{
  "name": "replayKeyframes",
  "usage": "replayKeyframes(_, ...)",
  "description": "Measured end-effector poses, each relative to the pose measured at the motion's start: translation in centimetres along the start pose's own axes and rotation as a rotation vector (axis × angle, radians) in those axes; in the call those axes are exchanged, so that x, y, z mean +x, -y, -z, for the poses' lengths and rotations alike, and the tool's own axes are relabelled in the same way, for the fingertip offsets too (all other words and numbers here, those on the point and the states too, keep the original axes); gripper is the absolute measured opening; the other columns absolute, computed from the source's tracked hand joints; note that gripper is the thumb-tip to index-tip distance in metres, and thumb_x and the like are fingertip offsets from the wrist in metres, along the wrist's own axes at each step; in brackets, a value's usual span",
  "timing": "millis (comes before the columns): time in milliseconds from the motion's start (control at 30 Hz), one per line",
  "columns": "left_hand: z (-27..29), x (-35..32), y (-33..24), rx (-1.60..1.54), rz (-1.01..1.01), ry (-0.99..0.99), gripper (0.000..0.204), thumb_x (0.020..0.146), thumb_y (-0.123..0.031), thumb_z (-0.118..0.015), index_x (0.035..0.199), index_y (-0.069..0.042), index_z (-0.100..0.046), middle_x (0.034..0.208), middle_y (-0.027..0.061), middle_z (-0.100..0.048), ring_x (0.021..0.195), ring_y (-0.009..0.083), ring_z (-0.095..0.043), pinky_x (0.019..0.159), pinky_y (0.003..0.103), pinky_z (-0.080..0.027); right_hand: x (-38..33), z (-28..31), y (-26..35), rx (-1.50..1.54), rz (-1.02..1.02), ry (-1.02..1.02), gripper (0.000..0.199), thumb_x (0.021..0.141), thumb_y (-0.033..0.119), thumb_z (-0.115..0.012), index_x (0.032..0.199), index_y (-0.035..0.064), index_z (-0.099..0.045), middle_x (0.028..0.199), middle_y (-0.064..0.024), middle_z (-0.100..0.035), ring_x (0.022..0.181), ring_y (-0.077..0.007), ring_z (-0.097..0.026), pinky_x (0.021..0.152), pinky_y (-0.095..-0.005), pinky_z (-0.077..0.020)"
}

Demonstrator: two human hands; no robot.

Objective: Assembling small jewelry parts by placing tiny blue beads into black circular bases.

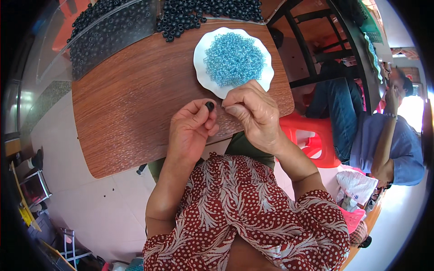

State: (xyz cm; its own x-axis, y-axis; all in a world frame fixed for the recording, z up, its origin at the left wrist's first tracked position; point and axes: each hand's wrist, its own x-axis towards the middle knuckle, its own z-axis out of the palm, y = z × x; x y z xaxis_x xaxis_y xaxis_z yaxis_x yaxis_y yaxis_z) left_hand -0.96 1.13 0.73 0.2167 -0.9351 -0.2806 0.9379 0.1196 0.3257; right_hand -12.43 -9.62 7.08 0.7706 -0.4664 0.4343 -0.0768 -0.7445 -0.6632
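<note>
My left hand pinches a small round black piece between thumb and forefinger, over the near part of the wooden table. Facing it, a short gap away, my right hand is closed with thumb and forefinger together. A tiny pale speck shows at its fingertips, too small to name. Just beyond the right hand is a white scalloped plate, heaped with tiny clear blue pieces. Many loose black ring-shaped pieces, like the held one, lie along the far edge of the table.
The brown wooden table has rounded corners. A transparent sheet or panel stands at its far left, with more black pieces behind. To the right are a red plastic stool and a seated person in a blue top.
</note>
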Motion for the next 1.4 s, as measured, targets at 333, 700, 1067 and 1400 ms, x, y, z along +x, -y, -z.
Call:
replayKeyframes(333, -0.3, -0.3, 0.4, 0.012, -0.008, 0.000, 0.016, 0.088, -0.008, -0.055, 0.098, 0.004, -0.057, 0.078, 0.0063, -0.057, 0.062, 0.0109, -0.046, 0.056, 0.025, -0.038, 0.6, -0.5, 0.1, -0.037, 0.006, 0.099, 0.013, 0.069, -0.002, -0.065, 0.079, 0.0007, -0.057, 0.074, -0.0071, -0.057, 0.070, -0.0220, -0.051, 0.062, -0.0304, -0.0410)
replayKeyframes(700, 0.2, 0.1, 1.1, -0.090, 0.055, 0.037, 0.018, 0.090, -0.012, -0.051, 0.098, 0.003, -0.056, 0.081, 0.0082, -0.058, 0.067, 0.0141, -0.051, 0.060, 0.028, -0.042, 1.0, -0.1, 0.3, 0.333, -0.562, 0.183, 0.011, 0.079, 0.000, -0.065, 0.079, -0.0010, -0.054, 0.074, -0.0012, -0.056, 0.064, -0.0071, -0.054, 0.057, -0.0189, -0.0426)
replayKeyframes(1067, -0.3, 0.6, 0.7, -0.161, -0.090, 0.055, 0.022, 0.093, -0.016, -0.044, 0.101, 0.001, -0.055, 0.104, 0.0148, -0.059, 0.099, 0.0234, -0.054, 0.090, 0.036, -0.041, -0.9, -1.4, 0.7, -0.145, 0.017, 0.023, 0.019, 0.065, -0.003, -0.067, 0.083, 0.0031, -0.064, 0.078, -0.0055, -0.062, 0.070, -0.0215, -0.053, 0.065, -0.0318, -0.0417)
replayKeyframes(1400, -1.8, 0.1, 0.5, -0.141, -0.086, 0.043, 0.024, 0.093, -0.017, -0.042, 0.104, 0.002, -0.053, 0.108, 0.0134, -0.058, 0.103, 0.0196, -0.053, 0.093, 0.033, -0.038, -1.5, -3.9, 0.4, -0.296, 0.105, -0.057, 0.023, 0.059, -0.002, -0.062, 0.082, -0.0007, -0.064, 0.072, -0.0065, -0.048, 0.070, -0.0234, -0.046, 0.058, -0.0336, -0.0380)
